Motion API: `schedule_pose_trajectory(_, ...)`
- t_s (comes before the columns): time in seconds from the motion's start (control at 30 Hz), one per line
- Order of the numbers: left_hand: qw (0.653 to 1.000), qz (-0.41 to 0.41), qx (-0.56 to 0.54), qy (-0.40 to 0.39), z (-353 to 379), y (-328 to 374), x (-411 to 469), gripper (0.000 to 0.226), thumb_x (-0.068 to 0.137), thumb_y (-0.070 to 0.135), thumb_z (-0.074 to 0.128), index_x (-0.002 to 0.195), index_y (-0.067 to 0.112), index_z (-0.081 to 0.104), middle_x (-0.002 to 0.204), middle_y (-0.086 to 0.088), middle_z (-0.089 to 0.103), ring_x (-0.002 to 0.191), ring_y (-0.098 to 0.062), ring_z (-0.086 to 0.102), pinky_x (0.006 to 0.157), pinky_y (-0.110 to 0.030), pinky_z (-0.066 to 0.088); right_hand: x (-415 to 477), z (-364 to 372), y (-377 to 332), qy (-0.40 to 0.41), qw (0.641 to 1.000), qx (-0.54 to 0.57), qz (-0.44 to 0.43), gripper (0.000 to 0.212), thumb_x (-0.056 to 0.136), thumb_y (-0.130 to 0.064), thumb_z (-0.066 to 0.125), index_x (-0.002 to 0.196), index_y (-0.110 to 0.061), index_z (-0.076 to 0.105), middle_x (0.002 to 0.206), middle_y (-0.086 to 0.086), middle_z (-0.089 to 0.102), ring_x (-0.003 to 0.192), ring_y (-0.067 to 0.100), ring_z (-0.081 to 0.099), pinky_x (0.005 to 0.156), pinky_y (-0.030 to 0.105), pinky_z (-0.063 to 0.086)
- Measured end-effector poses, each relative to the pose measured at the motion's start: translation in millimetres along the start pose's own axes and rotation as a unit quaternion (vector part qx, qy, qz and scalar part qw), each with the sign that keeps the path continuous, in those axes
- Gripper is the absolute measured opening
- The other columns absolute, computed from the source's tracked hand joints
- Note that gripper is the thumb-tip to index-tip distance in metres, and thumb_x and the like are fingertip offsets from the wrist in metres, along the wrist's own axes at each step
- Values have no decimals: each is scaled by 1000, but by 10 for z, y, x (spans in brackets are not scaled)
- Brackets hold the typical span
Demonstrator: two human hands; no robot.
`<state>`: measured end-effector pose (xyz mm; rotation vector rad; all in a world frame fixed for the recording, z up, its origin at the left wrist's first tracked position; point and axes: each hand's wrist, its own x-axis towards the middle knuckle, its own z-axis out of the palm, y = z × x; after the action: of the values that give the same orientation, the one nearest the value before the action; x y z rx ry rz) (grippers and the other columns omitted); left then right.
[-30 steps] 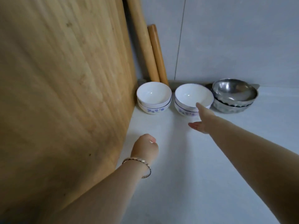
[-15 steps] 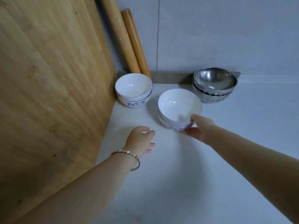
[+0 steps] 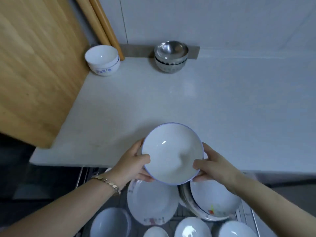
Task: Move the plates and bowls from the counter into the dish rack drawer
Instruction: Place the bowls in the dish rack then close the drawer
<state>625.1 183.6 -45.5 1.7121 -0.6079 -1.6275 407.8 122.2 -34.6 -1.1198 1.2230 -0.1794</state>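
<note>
Low in the frame's centre, a white bowl (image 3: 172,153) with a blue rim is held over the tabletop (image 3: 171,100) edge, empty inside. The left hand (image 3: 132,164) and right hand (image 3: 213,165) each clasp a side, thumbs over the rim. Below, the dish rack drawer (image 3: 246,214) holds plates (image 3: 152,202) and bowls (image 3: 192,227). At upper left stand stacked white bowls (image 3: 102,60), and right of them stacked steel bowls (image 3: 171,56).

Hands: 2 – left hand (image 3: 132,165), right hand (image 3: 213,165)
White bowls held: 1 (image 3: 172,153)
White bowls, far left surface: 2, stacked (image 3: 102,59)
Steel bowls, far surface: 2, stacked (image 3: 171,56)
Wooden rolling pins, far left: 2 (image 3: 100,23)
Plates in drawer: at least 2 (image 3: 152,202)
Bowls in drawer, near edge: 4 partly visible (image 3: 192,227)
Bracelets: 1 (image 3: 109,183)
</note>
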Motion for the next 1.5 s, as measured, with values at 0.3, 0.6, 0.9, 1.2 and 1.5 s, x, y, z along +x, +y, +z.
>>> schedule_pose_trajectory(0.3,995,-60,68,-28,981,-1403,-579,57,88,-4,42,127,37,39,101,-3,61,78,-20,65,51,-32,60,-731,-142,1609,56,992,-45,104,38,85,-2,42,92,-36,57,78,0,65,59,18,66,46,28,58)
schedule_pose_trajectory(0.6,950,-119,289,10,1366,-2432,55,60,86,-3,45,140,23,40,127,-9,55,94,-11,40,50,-1,40,-290,133,2757,80,956,-178,218,45,85,-1,46,129,-6,46,121,17,59,109,33,55,91,39,45)
schedule_pose_trajectory(0.9,936,-168,309,23,1396,-2883,437,53,87,-1,44,134,24,43,123,-11,58,109,-28,55,91,-39,50,-76,315,3011,122,934,-230,244,39,89,-5,45,128,-6,43,118,19,62,109,36,59,94,44,48)
schedule_pose_trajectory(1.2,947,-163,277,18,1463,-2999,407,56,89,2,40,138,28,36,125,-6,56,106,-22,53,85,-34,48,-47,232,3138,88,856,-477,178,60,96,-22,36,149,-21,8,105,9,70,95,28,67,73,30,47)
schedule_pose_trajectory(1.5,921,-119,370,23,1418,-2814,228,55,96,16,41,146,25,20,103,-4,63,85,-19,62,66,-25,47,-46,149,2851,44,828,-545,126,50,96,-25,36,143,-18,22,112,7,67,101,27,65,76,31,49)
